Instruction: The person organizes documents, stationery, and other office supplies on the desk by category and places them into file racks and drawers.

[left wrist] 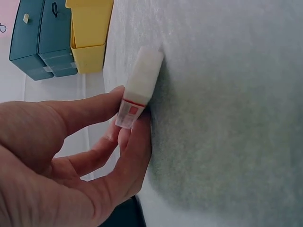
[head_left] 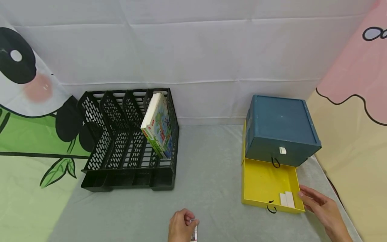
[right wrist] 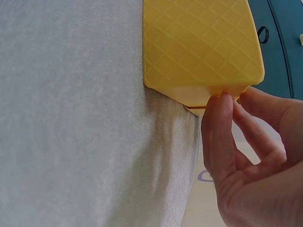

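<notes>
My left hand (head_left: 181, 227) pinches a small white eraser (left wrist: 146, 73) with a red-edged clear wrapper, low over the grey cloth near the front. The thumb and fingertips grip its wrapped end. My right hand (head_left: 321, 208) holds the right side of a pulled-out yellow drawer (head_left: 266, 174). Its thumb lies at the rim and the other fingertips touch the outer side wall, as the right wrist view shows; the thumb tip is partly hidden there. Two white blocks (head_left: 287, 199) lie side by side in the drawer's front right corner.
Above the yellow drawer sits a teal drawer box (head_left: 281, 124) with a white knob and a black loop. A black slotted rack (head_left: 127, 171) stands at the left, with books (head_left: 160, 126) leaning in its right compartment. Behind hangs a white cloth (head_left: 193, 57).
</notes>
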Tool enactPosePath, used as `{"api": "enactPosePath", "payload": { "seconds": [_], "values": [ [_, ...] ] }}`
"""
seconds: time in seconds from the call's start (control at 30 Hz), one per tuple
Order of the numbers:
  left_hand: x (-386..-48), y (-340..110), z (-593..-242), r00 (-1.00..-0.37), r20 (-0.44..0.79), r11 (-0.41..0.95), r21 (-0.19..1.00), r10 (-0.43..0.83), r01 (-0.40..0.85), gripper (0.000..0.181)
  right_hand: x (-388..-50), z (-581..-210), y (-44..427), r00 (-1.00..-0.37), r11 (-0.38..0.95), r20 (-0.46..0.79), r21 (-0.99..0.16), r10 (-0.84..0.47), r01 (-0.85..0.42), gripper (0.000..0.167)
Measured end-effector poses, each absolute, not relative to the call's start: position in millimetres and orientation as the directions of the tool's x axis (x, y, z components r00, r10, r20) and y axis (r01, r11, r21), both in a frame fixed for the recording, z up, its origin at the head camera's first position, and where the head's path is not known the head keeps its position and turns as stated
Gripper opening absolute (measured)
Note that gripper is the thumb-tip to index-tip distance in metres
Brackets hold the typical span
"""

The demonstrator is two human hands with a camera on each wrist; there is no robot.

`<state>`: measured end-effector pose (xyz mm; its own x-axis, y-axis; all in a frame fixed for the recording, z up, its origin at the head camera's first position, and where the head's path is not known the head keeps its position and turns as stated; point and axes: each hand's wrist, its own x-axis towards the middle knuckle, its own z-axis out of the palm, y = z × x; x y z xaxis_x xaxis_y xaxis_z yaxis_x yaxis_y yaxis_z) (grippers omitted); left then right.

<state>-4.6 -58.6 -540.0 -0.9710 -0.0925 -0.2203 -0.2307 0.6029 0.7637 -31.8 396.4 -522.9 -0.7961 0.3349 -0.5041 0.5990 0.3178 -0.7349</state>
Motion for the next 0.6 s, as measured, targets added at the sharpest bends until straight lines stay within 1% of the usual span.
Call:
{"api": "enactPosePath", "payload": {
  "seconds": [0.07,0.3,0.47,0.6],
  "values": [
    [-4.5,-59.1,-539.2,-0.968,-0.237,0.602,0.763,-0.077,-0.235,0.021,-31.3,-522.9,396.7,-0.798,0.319,-0.501,-0.736,0.336,0.597,0.081],
    [-7.9,-60.0,-534.3,-0.935,-0.35,0.567,0.76,-0.054,-0.317,0.013,-31.2,-522.3,395.7,-0.803,0.319,-0.49,-0.743,0.339,0.588,0.082],
    [-12.8,-57.2,-532.4,-0.926,-0.374,0.558,0.759,-0.049,-0.336,0.011,-30.7,-522.1,395.4,-0.802,0.312,-0.492,-0.745,0.34,0.589,0.083],
    [-19.4,-54.2,-532.1,-0.931,-0.363,0.547,0.774,-0.03,-0.32,0.011,-30.3,-522.7,396.2,-0.799,0.303,-0.494,-0.747,0.344,0.592,0.083]
  ]
}}
